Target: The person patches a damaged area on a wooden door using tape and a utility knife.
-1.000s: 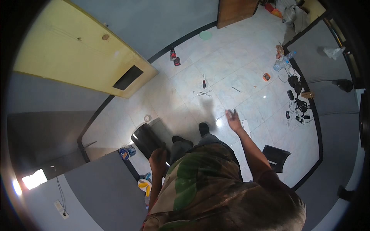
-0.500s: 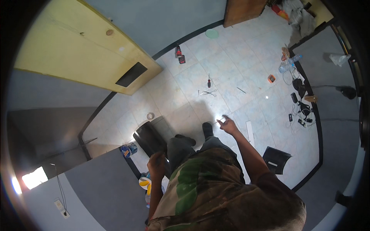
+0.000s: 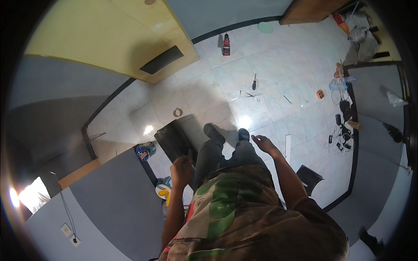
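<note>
On a tiled floor [image 3: 283, 61], a person [image 3: 244, 213] is standing with a long black panel [image 3: 173, 140] lying just ahead of the left hand [image 3: 180, 171].
The panel's long axis is slanting forward and leftward, the right hand [image 3: 264, 145] hanging farther off. The left hand is forming a loose curl; whether it is gripping anything, I cannot tell. The right hand is hanging half open, holding nothing visible.

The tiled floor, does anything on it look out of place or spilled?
Scissors and a screwdriver lie loose on the floor, arguably an odd spot for tools. I see no spill; the bright patch near the feet looks like glare.
</note>
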Available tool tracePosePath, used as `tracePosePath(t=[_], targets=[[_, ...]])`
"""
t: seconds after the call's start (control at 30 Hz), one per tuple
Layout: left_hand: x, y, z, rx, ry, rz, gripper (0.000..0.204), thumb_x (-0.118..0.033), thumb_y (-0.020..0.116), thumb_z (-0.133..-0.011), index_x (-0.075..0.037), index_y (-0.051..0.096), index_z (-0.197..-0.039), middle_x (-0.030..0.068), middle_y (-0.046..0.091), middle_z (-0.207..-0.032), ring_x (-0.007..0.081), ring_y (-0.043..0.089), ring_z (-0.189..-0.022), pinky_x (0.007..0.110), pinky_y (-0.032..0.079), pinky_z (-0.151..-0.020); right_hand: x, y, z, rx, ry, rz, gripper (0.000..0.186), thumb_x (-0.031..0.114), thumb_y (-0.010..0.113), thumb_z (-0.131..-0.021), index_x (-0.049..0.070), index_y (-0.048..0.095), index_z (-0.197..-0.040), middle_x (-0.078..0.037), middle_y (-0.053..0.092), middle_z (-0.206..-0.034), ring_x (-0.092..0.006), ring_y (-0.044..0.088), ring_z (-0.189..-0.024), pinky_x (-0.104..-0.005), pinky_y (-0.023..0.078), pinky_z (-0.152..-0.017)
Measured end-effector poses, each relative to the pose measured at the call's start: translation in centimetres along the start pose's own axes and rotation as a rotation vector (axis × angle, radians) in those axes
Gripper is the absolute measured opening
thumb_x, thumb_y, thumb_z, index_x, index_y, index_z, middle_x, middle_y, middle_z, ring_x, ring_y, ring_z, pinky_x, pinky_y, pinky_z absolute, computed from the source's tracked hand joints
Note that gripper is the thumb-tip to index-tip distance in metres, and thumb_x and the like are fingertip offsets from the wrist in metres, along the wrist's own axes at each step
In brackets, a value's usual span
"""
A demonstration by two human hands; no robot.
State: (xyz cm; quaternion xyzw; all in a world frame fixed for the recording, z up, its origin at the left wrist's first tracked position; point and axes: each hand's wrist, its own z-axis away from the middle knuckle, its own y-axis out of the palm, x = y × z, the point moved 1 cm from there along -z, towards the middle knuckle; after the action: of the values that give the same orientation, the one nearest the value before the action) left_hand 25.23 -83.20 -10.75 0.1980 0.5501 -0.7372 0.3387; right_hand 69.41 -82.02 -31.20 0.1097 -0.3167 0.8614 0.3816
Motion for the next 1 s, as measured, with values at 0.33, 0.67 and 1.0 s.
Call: tracePosePath(t=[0.33, 0.67, 1.0], targets=[[0.5, -1.3, -21.8, 0.228, -0.189, 0.353, 0.023, -0.015, 0.082, -0.093, 0.003, 0.077, -0.107, 0.0133, 0.081, -0.092, 0.0175, 0.079, -0.086, 0.033, 0.060, -0.082, 33.2, 1.7, -3.8, 0.231, -0.363, -0.659, 0.033, 0.033, 0.072, -0.103, 0.001, 0.080, -0.108, -0.006, 0.078, -0.100, -0.0160, 0.071, -0.093, -0.0321, 0.054, -0.086], [14.9, 13.4, -45.9, 0.177, -0.214, 0.428, 0.035, -0.018, 0.082, -0.095, 0.003, 0.072, -0.121, 0.0134, 0.082, -0.099, 0.0220, 0.080, -0.098, 0.036, 0.059, -0.088, 30.2, 6.2, -36.4, 0.023, -0.254, -0.761, 0.013, 0.015, 0.077, -0.100, 0.002, 0.077, -0.103, -0.001, 0.074, -0.091, -0.0110, 0.068, -0.084, -0.0275, 0.053, -0.079], [64.1, 36.2, -56.3, -0.188, -0.934, -0.186, 0.072, -0.059, 0.087, -0.080, 0.000, 0.075, -0.120, 0.0213, 0.076, -0.125, 0.0381, 0.072, -0.118, 0.050, 0.055, -0.102, -2.8, 14.0, -78.9, -0.156, -0.205, 0.390, 0.027, 0.030, 0.075, -0.090, 0.006, 0.078, -0.078, -0.017, 0.075, -0.081, -0.0391, 0.074, -0.079, -0.0499, 0.058, -0.075]])
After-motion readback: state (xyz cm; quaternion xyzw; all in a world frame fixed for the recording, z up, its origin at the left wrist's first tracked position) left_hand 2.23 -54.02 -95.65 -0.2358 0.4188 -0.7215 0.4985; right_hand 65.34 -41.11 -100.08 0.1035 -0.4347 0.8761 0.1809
